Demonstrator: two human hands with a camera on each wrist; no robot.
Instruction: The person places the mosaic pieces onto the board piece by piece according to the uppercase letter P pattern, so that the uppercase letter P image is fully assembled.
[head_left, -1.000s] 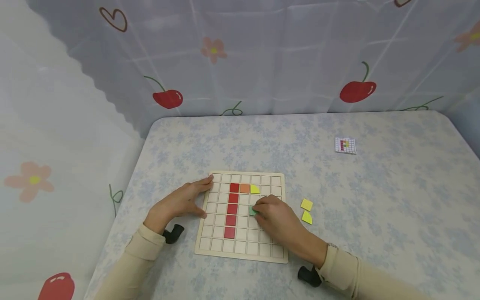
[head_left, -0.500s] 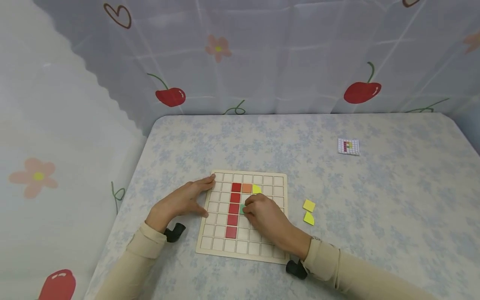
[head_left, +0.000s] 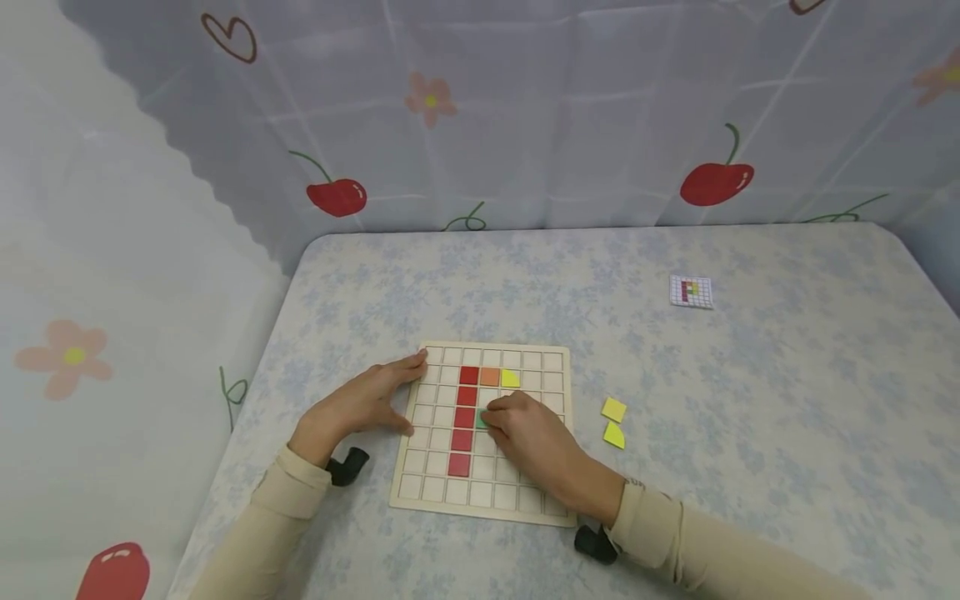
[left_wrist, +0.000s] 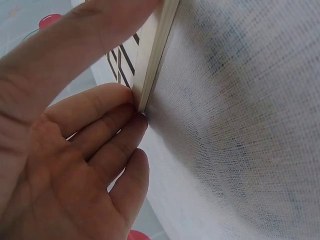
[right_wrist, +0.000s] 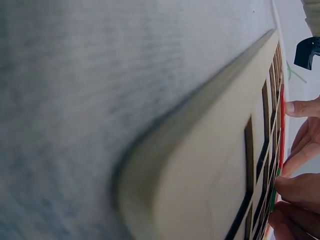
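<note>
A wooden grid board (head_left: 480, 513) lies on the table. My left hand (head_left: 366, 398) steadies its left side, thumb and fingers spread along the edge; in the left wrist view the fingertips (left_wrist: 141, 122) touch the board's side. My right hand (head_left: 536, 437) reaches over the middle of the grid. Its fingertips (right_wrist: 286, 187) pinch a green tile (head_left: 481, 419), which sits just right of the column of red tiles (head_left: 463, 417) and is partly covered by the fingers. In the grid's second row, an orange square tile (head_left: 490, 377) and a yellow quarter-round tile (head_left: 510, 378) continue from the top red tile.
To the right of the board lie a yellow square tile (head_left: 613, 409) and another yellow quarter-round tile (head_left: 614, 435). Farther back on the right is a small card (head_left: 691, 292) printed with a coloured grid pattern. A patterned curtain (head_left: 555, 117) hangs behind the table.
My right hand has moved left by about one cell with the green tile, which now sits beside the red column. My left hand has stayed at the board's edge.
</note>
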